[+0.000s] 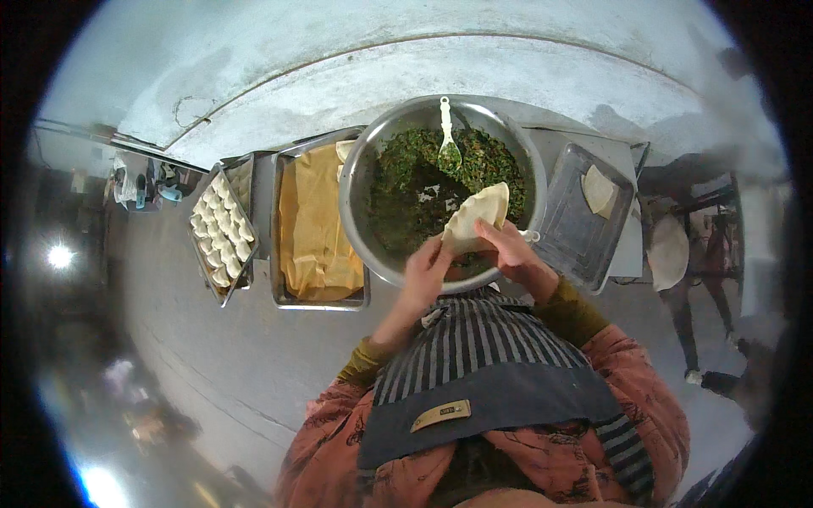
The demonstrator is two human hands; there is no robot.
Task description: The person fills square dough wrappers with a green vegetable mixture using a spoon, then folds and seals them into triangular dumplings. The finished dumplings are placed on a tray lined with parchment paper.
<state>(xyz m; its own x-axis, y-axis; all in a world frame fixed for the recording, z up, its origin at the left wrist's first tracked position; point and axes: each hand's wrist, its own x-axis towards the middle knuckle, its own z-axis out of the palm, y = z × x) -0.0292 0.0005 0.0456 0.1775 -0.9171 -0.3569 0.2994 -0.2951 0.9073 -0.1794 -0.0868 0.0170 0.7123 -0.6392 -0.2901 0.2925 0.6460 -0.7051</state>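
Observation:
A folded half-moon of pale dough [477,213] is held above a large steel bowl [353,232]. One end of it is gripped by my left hand [424,273], and a wavy, pressed edge runs along its upper left side. My right hand [517,257] pinches its lower right part between thumb and fingers. Chopped green filling [406,155] lies in the bowl, heaped toward the far side. A white spoon [446,120] rests in the filling with its handle on the far rim. Another white handle [529,235] shows beside my right hand; its other end is hidden.
Right of the bowl, a metal tray [562,228] holds flat dough pieces [599,190]. A paper-lined tray [317,222] to the left has pale dough pieces [343,150] by the bowl. Farther left, another tray [249,263] carries rows of dumplings [222,232]. A person [683,317] stands at right.

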